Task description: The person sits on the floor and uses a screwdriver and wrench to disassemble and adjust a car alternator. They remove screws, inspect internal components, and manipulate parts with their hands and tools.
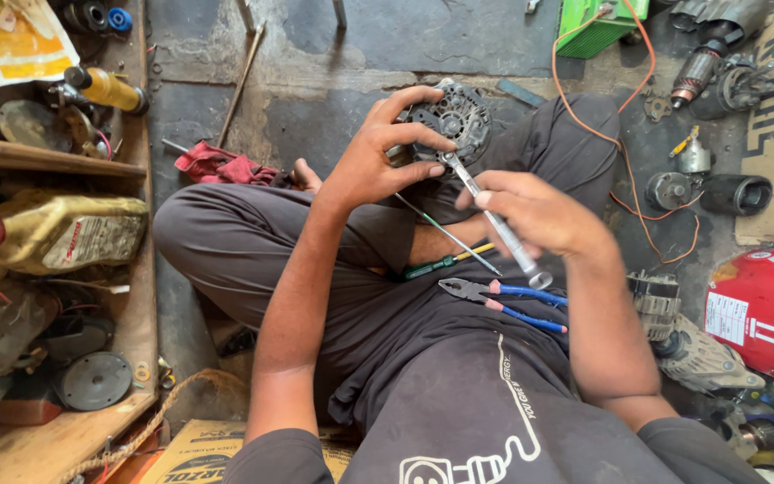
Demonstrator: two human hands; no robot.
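Both hands work at the alternator (452,123), which is held up over the lap between the spread knees. Left hand (378,159) is clamped on the alternator's near-left side, fingers curled over its top edge, thumb underneath. Right hand (537,215) is closed around a silver wrench (493,218), slightly motion-blurred. Wrench head sits on the alternator's lower face, just right of the left thumb; its long axis runs diagonally from the alternator down and right toward the person, handle end sticking out below the right fist. So the alternator lies up-left of the right hand, and the left hand is the nearer one, touching it.

Below the alternator, on the lap: a green-handled screwdriver (448,257), shaft pointing up toward the alternator, and blue-handled pliers (503,302) just beneath it, jaws to the left. Left of the alternator, a red rag (222,166) on the floor. Right of it, an orange wire (624,143) loops past the knee toward a green box (595,29); further right, loose motor parts (708,188). Far left, a wooden shelf (55,161) with an oil jug (64,231).
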